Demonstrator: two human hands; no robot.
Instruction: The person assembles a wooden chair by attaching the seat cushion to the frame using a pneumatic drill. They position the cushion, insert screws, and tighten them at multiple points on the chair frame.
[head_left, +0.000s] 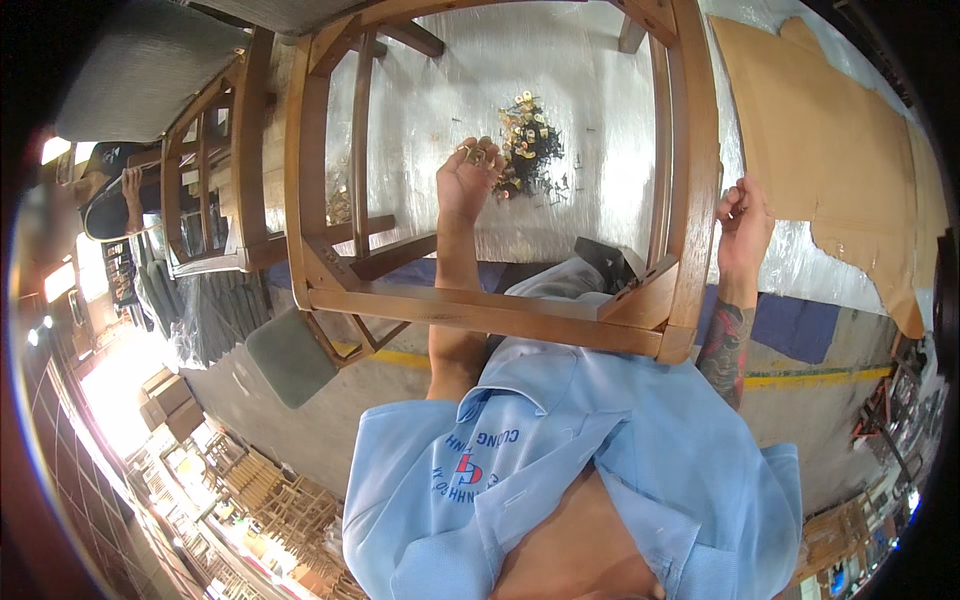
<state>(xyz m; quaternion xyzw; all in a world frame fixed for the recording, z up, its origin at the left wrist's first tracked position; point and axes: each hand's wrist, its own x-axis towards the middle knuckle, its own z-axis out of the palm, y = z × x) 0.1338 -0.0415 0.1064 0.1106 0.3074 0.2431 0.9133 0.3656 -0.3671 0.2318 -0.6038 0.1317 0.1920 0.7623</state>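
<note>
A brown wooden chair frame [440,308] surrounds the middle of the view, with its corner blocks showing. My left arm reaches through it. Inside, my left hand [468,178] is closed with its fingers curled around small brass-coloured metal pieces [477,155]. Right beside its fingertips lies a pile of black screws [533,150] mixed with more brass-coloured pieces that have holes. My right hand [744,215] is outside the frame, close to its right rail [690,180]. Its fingers are bent together, and what they hold, if anything, is too small to make out.
Shiny plastic film [600,200] covers the work surface. Brown cardboard [830,150] lies at the right. Another wooden chair [205,215] with a grey cushion [150,75] stands at the left. Past it, a co-worker's arm [133,195] shows near stacked dark cushions [200,310].
</note>
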